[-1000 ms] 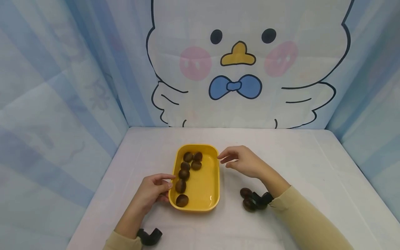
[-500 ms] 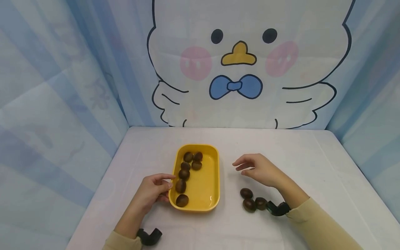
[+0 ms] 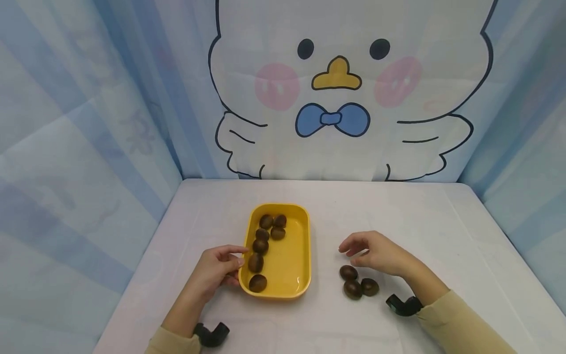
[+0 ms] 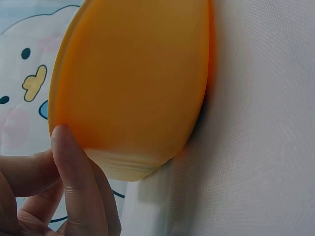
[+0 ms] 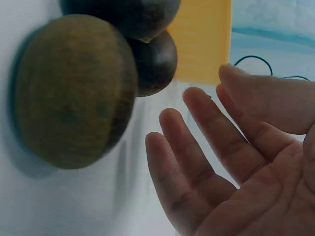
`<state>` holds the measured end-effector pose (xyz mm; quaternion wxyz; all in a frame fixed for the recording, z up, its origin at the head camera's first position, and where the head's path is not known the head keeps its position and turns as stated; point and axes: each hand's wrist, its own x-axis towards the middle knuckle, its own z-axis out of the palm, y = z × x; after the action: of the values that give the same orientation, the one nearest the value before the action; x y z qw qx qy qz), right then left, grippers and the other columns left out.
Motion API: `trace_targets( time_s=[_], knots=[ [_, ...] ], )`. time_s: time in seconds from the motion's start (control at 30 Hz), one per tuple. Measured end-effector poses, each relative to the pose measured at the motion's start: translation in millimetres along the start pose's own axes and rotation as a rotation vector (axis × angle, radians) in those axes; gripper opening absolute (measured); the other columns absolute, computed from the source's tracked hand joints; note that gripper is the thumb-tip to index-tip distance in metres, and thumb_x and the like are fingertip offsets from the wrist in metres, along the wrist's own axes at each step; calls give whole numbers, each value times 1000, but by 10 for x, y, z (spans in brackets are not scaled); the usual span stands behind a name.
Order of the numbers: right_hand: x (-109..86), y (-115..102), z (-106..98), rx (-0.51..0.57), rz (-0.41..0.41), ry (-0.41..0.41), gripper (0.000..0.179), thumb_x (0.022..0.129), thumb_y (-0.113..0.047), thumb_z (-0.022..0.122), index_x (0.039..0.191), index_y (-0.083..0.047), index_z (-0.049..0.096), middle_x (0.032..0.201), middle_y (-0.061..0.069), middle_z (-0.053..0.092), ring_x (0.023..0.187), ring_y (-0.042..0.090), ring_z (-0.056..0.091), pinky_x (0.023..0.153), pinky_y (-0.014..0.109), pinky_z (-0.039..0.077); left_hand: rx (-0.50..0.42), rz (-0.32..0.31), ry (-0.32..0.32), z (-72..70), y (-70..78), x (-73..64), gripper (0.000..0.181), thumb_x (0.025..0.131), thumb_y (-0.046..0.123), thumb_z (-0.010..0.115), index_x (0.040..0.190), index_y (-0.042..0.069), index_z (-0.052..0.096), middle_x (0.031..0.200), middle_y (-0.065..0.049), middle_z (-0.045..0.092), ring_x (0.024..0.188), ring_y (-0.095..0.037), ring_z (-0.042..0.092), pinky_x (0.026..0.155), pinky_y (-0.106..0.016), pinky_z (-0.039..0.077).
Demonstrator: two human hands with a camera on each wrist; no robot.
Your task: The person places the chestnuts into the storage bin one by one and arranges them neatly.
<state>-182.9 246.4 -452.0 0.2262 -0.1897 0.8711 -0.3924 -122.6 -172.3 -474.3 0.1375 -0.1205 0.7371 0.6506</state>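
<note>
My left hand [image 3: 214, 268] holds the left rim of a yellow tray [image 3: 287, 265], its thumb at the edge and other fingers against the outer wall [image 4: 133, 73]. Several brown chestnuts [image 3: 255, 263] lie inside the tray, mostly in a row along its left side. On the table to the right are three loose chestnuts [image 3: 353, 289], grouped close together. Just above and behind them hovers my right hand [image 3: 376, 251], fingers relaxed and slightly bent, holding nothing. In the right wrist view, the nearest chestnut [image 5: 74, 93] sits apart from the spread fingertips [image 5: 172, 118].
A white-covered table [image 3: 420, 221] carries everything. Behind it hangs a cloth [image 3: 336, 157] with a cartoon bird, and blue-white curtains [image 3: 88, 147] stand at both sides. Black wrist cameras [image 3: 403, 305] stick out below both wrists.
My right hand has moved from the tray's right edge rightward and nearer, to the loose chestnuts. The left hand and the tray have stayed in place.
</note>
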Motion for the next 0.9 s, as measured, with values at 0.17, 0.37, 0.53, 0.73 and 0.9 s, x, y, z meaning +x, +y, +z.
trace_targets(
  time_s=[0.17, 0.37, 0.53, 0.73, 0.9],
  knots=[
    [-30, 34, 67, 3, 14, -50, 34, 90, -6, 81, 123, -13, 75, 123, 5, 76, 115, 25, 68, 102, 47, 60, 7, 0, -6, -27, -7, 4, 37, 97, 3, 73, 135, 1, 73, 85, -8, 72, 61, -18, 63, 54, -28, 61],
    [-66, 57, 165, 29, -4, -68, 38, 86, -2, 83, 122, -9, 74, 120, 6, 77, 115, 24, 68, 93, 33, 62, 8, 11, -24, -60, -11, -2, 38, 97, 4, 73, 135, 0, 72, 85, -7, 72, 61, -17, 64, 55, -28, 61],
    [-82, 61, 223, 13, -7, -50, 40, 84, -2, 84, 123, -9, 74, 117, 4, 77, 111, 21, 69, 87, 27, 60, 10, 12, -33, -75, -16, -7, 38, 97, 4, 73, 135, 0, 72, 86, -7, 72, 62, -17, 64, 55, -28, 62],
    [-50, 81, 225, -30, 1, -48, 39, 86, -4, 85, 122, -12, 75, 116, 0, 77, 108, 18, 68, 88, 27, 57, 5, 8, -32, -65, -11, 2, 39, 97, 4, 73, 136, 0, 72, 86, -7, 72, 62, -17, 64, 55, -28, 61],
    [-40, 89, 229, -28, 5, -63, 37, 87, -3, 84, 121, -14, 75, 116, -2, 76, 106, 18, 67, 88, 26, 57, 10, -1, -25, -59, -2, 2, 38, 98, 3, 73, 135, 0, 72, 86, -7, 72, 62, -18, 64, 55, -28, 62]
  ],
)
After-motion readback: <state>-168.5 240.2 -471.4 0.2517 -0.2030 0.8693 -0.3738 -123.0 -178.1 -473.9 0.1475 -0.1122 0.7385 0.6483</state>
